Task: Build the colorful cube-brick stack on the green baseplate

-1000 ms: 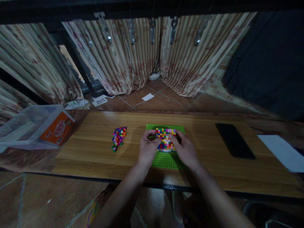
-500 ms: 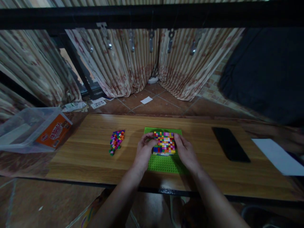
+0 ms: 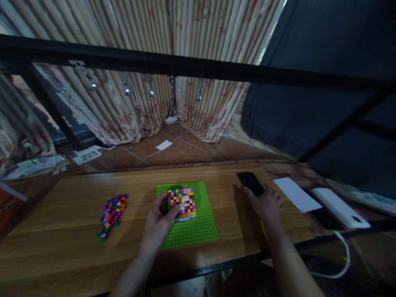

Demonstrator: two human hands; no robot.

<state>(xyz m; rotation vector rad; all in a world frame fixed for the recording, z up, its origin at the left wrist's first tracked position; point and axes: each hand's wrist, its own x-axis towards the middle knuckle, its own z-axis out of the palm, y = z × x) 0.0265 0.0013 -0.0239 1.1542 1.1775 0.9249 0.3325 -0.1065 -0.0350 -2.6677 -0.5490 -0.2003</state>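
Observation:
My left hand (image 3: 157,220) grips a square block of small multicoloured bricks (image 3: 185,202), thumb on its near side and fingers at its left edge. That block rests on or just above a green studded baseplate (image 3: 201,231); the contact is hidden. My right hand (image 3: 266,204) is over the near part of a flat black slab, like a phone (image 3: 250,181). Its thumb is by the slab's left edge and its fingers are spread toward the right. A grip on the slab cannot be made out. Left of the baseplate lies a pile of loose coloured bricks (image 3: 114,212).
A white sheet (image 3: 297,194) lies right of the wooden table (image 3: 142,268), beside a white device (image 3: 340,206) with a cable (image 3: 343,264). A dark bar (image 3: 192,66) crosses the view above. An orange-labelled box (image 3: 10,202) shows at the left edge.
My right hand has left the brick block and moved right to the black slab. My left hand still holds the block. The view has turned to the right.

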